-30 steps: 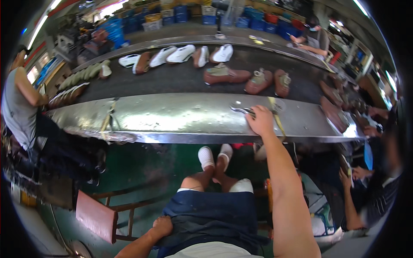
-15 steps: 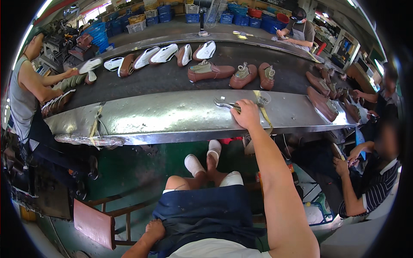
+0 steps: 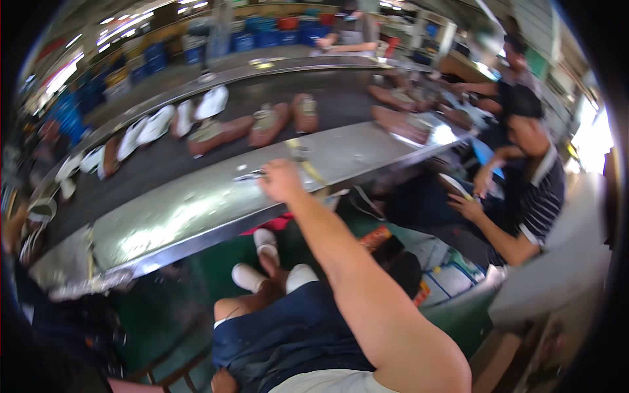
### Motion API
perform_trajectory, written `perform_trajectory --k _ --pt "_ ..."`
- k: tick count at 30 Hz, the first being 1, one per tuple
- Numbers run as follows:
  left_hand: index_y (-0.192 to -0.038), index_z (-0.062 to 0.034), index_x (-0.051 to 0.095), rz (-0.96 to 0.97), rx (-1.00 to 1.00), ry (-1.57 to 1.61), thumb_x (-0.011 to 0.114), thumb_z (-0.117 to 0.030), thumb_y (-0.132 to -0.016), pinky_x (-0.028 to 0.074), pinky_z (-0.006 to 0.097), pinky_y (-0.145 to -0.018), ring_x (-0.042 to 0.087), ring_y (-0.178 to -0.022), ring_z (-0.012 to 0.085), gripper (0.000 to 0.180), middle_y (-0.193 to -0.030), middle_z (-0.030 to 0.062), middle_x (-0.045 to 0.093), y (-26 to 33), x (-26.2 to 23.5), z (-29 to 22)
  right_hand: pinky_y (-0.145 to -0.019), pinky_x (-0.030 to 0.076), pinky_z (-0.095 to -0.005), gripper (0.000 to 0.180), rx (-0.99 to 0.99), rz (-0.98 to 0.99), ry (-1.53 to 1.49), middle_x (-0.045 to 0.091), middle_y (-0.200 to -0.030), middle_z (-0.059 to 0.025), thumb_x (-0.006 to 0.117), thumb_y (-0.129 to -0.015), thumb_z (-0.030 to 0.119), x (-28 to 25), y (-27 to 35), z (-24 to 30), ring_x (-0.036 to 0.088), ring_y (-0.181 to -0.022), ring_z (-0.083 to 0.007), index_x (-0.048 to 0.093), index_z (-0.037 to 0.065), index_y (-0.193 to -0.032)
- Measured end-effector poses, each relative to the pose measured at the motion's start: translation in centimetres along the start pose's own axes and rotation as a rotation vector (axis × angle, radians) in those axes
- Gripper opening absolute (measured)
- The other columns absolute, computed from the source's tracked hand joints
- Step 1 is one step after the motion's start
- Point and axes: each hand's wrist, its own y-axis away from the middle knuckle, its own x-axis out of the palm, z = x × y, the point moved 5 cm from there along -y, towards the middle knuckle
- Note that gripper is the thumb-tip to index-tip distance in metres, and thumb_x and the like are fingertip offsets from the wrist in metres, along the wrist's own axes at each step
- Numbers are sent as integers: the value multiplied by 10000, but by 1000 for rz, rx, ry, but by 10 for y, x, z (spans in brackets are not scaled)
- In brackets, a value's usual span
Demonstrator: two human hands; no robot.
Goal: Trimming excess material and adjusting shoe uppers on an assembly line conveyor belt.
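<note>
My right hand rests on the bench's silvery metal ledge, its fingers closed round the handles of metal pliers. The jaws point left and lie close to the metal. At the lower edge, by the dark blue apron on my lap, only part of my left hand shows; its fingers are hidden or blurred. Beyond the ledge, on the dark belt surface, stand brown shoes with greenish laced tops, one long one among them. Several white-covered shoes form a row to their left.
More brown shoes lie at the ledge's right end. A person in a striped shirt sits at right, holding a shoe. Another person works across the bench. A yellow strap crosses the ledge. A stool stands lower left.
The view has swung right, blurring the picture and bringing more of the seated person in. My right hand still grips the pliers on the ledge. My left hand has slipped mostly out of view.
</note>
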Motion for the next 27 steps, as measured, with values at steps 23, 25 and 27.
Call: perform_trajectory --k 23,25,27 --pt "-1176 41 690 96 -63 139 414 -216 -1025 522 516 -967 624 -1182 444 406 -1218 295 665 -24 9 15 -1028 417 -443 354 106 -158 -68 687 -1167 -115 682 -888 308 -16 24 -3 604 -1167 -296 675 54 -1135" --pt "-1171 33 697 98 -15 67 431 -218 -1018 527 508 -963 630 -1179 433 396 -1217 286 669 -24 -3 10 -1024 418 -446 352 108 -152 -71 689 -1162 -118 684 -885 304 -20 22 1 606 -1165 -298 675 53 -1131" --pt "-1163 17 710 113 70 -79 466 -221 -1005 536 494 -956 644 -1174 411 376 -1215 268 678 -29 -11 5 -1018 419 -448 349 109 -135 -79 689 -1159 -125 685 -882 301 -18 19 6 606 -1166 -301 676 51 -1127"
